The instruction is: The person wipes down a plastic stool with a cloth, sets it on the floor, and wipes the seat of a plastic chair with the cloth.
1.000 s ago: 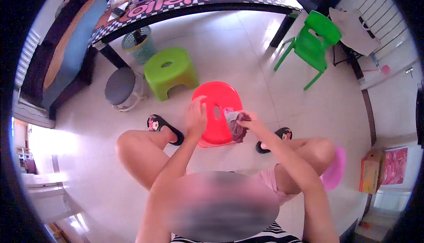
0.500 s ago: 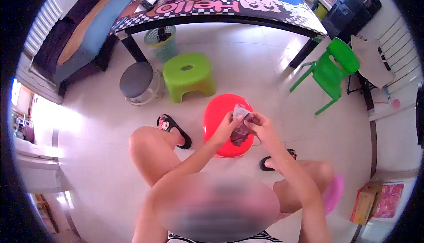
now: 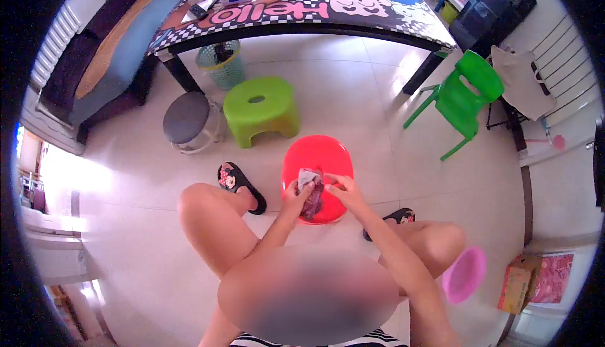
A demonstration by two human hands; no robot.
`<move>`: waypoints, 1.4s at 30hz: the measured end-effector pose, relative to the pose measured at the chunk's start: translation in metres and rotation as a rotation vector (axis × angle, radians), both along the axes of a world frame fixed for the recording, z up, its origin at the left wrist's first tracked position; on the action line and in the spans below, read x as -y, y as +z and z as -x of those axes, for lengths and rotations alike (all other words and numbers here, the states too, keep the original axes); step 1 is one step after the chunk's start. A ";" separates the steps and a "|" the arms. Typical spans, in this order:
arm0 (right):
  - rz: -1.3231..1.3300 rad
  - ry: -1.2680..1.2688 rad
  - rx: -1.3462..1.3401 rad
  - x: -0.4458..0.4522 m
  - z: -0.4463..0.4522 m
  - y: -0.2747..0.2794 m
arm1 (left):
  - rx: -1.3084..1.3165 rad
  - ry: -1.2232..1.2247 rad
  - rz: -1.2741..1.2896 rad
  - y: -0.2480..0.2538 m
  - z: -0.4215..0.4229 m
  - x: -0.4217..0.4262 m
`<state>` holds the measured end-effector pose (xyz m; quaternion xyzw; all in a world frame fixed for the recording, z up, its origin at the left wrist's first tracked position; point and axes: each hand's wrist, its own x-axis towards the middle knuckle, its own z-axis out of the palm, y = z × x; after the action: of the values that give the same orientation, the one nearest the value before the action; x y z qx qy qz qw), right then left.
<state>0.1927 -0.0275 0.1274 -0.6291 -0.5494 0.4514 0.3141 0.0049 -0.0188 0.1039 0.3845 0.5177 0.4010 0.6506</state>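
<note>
A crumpled, thin piece (image 3: 311, 201), dark purplish with a whitish upper part, hangs over the red plastic stool (image 3: 334, 151); whether it is a bag or cloth I cannot make out. My left hand (image 3: 293, 198) grips it along its left side, thumb over the front. Just to its right is my right hand (image 3: 343, 190), fingers stretched toward the piece with thumb and forefinger a little apart. Whether those fingertips touch it is too small to tell. The red stool stands on the floor between my feet.
Ahead are a green step stool (image 3: 261, 112), a grey round stool (image 3: 187, 119) and a mesh basket (image 3: 220, 69) beside a patterned table (image 3: 296, 16). A green chair (image 3: 465, 98) stands right. A pink basin (image 3: 465, 276) and cardboard box (image 3: 518, 284) are near my right leg.
Both hands have shifted slightly left and down in view with the crumpled piece. My right hand has come off the piece's right side, and its fingers have spread. The view has turned slightly.
</note>
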 end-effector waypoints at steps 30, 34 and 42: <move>0.069 -0.498 -0.439 0.066 0.009 -0.102 | 0.199 0.184 0.112 -0.031 0.041 -0.017; 0.012 -0.452 -0.002 0.065 0.005 -0.101 | -0.099 0.171 -0.055 -0.036 0.037 -0.012; -0.293 -0.206 0.398 0.054 0.029 -0.041 | -0.344 -0.128 -0.360 -0.010 0.000 0.011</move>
<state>0.1636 -0.0812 0.0862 -0.7061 -0.5928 0.2000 0.3317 0.0050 -0.0299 0.0941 0.5886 0.5156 0.3737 0.4981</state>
